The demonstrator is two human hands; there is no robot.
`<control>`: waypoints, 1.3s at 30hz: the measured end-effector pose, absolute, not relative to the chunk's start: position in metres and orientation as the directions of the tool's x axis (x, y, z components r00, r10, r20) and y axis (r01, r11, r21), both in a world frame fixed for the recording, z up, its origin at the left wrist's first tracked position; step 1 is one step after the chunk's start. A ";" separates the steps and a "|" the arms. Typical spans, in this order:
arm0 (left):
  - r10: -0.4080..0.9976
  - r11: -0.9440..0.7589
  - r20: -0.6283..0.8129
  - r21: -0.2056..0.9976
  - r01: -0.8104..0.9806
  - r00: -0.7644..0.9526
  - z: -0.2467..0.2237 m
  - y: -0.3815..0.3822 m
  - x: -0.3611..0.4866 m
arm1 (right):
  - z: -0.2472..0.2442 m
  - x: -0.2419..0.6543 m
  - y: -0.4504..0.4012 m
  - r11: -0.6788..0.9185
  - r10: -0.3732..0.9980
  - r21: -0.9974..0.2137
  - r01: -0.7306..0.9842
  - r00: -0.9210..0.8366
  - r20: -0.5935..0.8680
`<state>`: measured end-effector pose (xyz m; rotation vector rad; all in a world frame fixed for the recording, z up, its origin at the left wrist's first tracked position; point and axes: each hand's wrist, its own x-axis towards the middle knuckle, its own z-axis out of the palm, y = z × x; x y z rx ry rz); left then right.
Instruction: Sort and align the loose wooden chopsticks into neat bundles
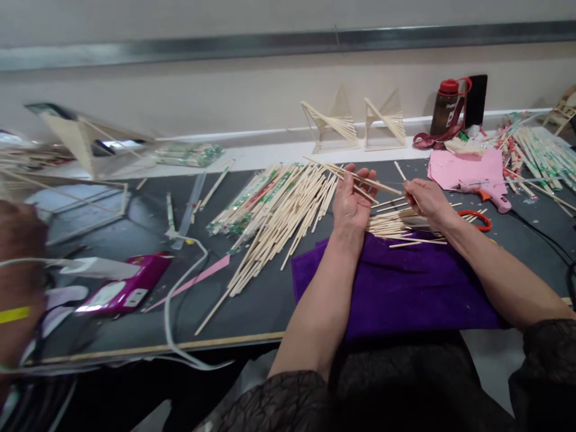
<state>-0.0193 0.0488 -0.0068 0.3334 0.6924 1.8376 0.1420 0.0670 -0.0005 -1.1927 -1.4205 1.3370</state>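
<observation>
My left hand (352,204) is raised palm up, with its thumb and fingers closed around a few wooden chopsticks (386,188). Close to its right, my right hand (425,199) pinches a single stick (400,171) whose pale tip points up and left. A thin glue-like strand seems to stretch between the two hands. Below them, a pile of loose chopsticks (387,223) lies at the edge of a folded purple cloth (405,282). Scissors with orange-red handles (482,221) lie partly hidden behind my right forearm. Farther right rests a pink glue gun (495,197).
Loose chopsticks (270,231) and wrapped ones (245,201) spread to the left. Two stick frames (330,123) stand against the wall, near a red-capped bottle (445,108). Pink paper (465,168) lies right. A co-worker's blurred hand (20,258), a magenta box (126,285) and a white cable (168,312) are left.
</observation>
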 end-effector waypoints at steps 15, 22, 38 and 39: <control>0.981 0.189 -0.176 0.756 -0.626 0.084 -0.001 0.031 0.012 | 0.007 0.137 0.051 -0.186 0.860 -0.980 -0.073 -0.495 -0.126; 0.986 0.115 -0.168 0.759 -0.641 -0.023 0.000 0.030 0.010 | 0.004 0.135 0.050 -0.081 0.919 -0.979 -0.185 -0.394 -0.001; 0.960 0.003 -0.187 0.751 -0.660 -0.208 0.006 0.033 0.005 | 0.010 0.147 0.067 -0.039 0.995 -0.980 -0.196 -0.101 -0.019; 0.957 0.001 -0.193 0.747 -0.665 -0.215 0.007 0.034 0.003 | 0.012 0.151 0.070 -0.015 0.998 -0.979 -0.206 -0.065 -0.001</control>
